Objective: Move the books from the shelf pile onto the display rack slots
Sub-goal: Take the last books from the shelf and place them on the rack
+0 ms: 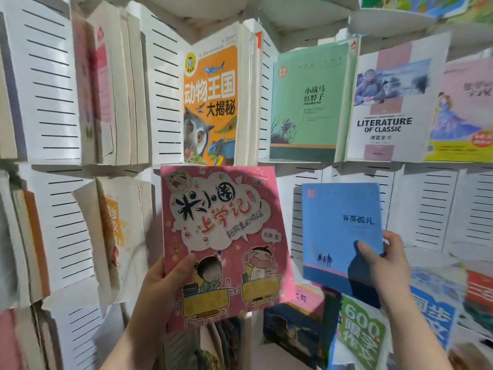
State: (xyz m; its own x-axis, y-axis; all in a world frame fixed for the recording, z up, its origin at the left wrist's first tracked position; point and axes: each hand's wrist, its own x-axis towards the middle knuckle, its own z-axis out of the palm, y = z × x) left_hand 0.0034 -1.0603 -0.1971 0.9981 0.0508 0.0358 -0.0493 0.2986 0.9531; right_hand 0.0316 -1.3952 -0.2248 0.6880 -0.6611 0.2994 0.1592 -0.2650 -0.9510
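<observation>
1. Pink book [224, 236] upright in my left hand [157, 292], fingers clamped on its lower left edge, cover out, likely for an empty lower slot.
2. Blue book [341, 231] pinched by right hand [384, 263].
3. White slatted rack [50, 84] behind; pile [360, 337] below.

So the left hand [160, 284] has the pink cartoon-cover book [224, 236] up in front of the white slotted display rack [53, 102], right below the orange animal book [210, 102] standing in the upper row. The right hand [386, 265] has the blue paperback [341, 231] to the right of it, under the green paperback [306, 102] and the white "Literature of Classic" book [386, 102]. A pile of books [357, 332] lies lower right, beneath both held ones.
</observation>
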